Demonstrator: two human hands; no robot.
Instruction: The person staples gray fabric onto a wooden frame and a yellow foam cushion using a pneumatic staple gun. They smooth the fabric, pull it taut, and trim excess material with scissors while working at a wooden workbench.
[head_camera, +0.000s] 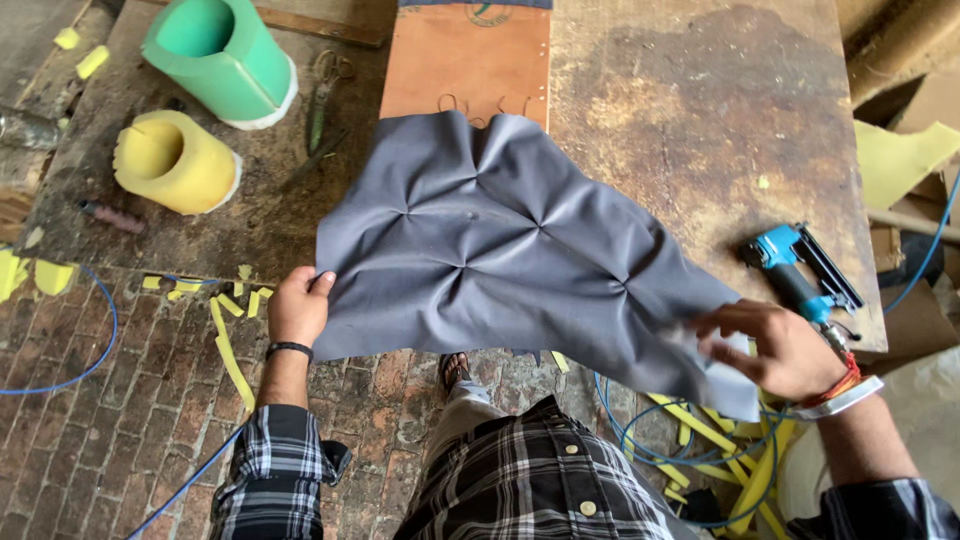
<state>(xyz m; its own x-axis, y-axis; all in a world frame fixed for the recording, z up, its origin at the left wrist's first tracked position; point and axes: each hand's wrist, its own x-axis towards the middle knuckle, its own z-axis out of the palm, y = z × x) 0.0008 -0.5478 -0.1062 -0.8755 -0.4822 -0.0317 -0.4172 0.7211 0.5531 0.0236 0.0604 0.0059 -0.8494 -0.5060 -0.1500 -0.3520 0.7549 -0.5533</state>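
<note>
We are looking down at a worn table (700, 120) that is filling the upper part of the frame, its near edge running across the middle, with brick floor (100, 430) lying open below it at lower left. A grey tufted cloth (480, 240) is lying at the centre, its far part resting on a brown board (465, 60) and its near edge hanging past the table edge toward us. To the right of the cloth the tabletop is lying bare as far as a blue staple gun (800, 275) near the right edge. At upper left a green foam cylinder (222, 55) and a yellow foam cylinder (172, 160) are standing well apart from the cloth, with scissors (322, 100) between them and the board. Yellow foam scraps (232, 345) and a blue hose (660, 440) are cluttering the floor. Our left hand (298, 305) is pinching the cloth's lower left edge, wrist straight, forearm coming up from below. Our right hand (775, 345) is gripping the cloth's lower right corner, fingers pointing left, just below the staple gun.
</note>
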